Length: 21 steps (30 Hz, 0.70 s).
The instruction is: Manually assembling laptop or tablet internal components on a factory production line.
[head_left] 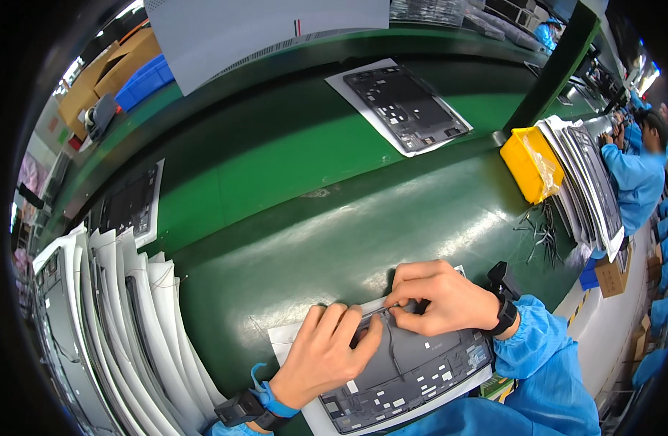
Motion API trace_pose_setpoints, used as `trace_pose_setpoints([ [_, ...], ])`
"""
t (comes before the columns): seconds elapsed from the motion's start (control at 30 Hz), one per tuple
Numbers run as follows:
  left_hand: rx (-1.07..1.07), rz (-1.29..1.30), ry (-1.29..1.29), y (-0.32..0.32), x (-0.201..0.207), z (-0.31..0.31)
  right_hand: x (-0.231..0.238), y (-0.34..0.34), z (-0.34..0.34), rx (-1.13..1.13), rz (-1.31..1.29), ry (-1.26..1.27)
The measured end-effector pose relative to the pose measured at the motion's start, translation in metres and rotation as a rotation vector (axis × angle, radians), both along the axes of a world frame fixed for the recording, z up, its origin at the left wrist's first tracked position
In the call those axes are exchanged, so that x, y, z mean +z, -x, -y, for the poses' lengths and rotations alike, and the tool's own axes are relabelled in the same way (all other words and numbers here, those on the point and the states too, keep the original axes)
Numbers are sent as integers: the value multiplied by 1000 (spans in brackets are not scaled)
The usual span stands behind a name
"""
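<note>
Two bare hands work over a dark flat panel (414, 385), which lies on a white sheet (279, 336) at the near edge of a glossy green surface (261, 254). The left hand (323, 356) has its fingers curled over the panel's far edge; the right hand (450, 298) bends in from the other side, thumb and forefinger close together at the tips. A thin black strip (394, 350) runs across the panel from just below them; I cannot tell whether either hand pinches it.

At left, a stack of panels and white sheets (163, 312) leans in a fanned row. At right, near a yellow bin (524, 171), are a second stack (577, 174) and a loose tangle of black strips (543, 232).

Beyond, a brighter green band (276, 171) crosses the view, carrying one panel on white toward the right (407, 109) and another at the left (130, 203). A large pale grey casing (268, 33) stands behind, with a blue bin (145, 81) and cardboard boxes (127, 62) to its left. A green post (556, 76) rises at upper right. Past it, a co-worker in blue (632, 174) sits beside a pale floor (596, 330).
</note>
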<state>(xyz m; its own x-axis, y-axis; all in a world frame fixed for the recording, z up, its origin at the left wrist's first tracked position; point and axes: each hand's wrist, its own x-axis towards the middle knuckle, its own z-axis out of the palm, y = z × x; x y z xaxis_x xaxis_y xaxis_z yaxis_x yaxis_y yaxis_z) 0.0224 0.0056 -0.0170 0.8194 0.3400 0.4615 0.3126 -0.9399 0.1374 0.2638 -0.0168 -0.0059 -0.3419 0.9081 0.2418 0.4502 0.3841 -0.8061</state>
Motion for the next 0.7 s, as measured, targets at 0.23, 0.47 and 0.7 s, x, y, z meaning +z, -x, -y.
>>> trace_pose_setpoints([
  [0.23,47,207,313,-11,-2,-2,-7,-1,-2,63,178,-253],
  [0.47,99,227,386,-22,7,-2,-4,-3,-2,83,175,-233],
  [0.7,141,121,356,-37,16,2,-6,-12,-2,84,91,-182],
])
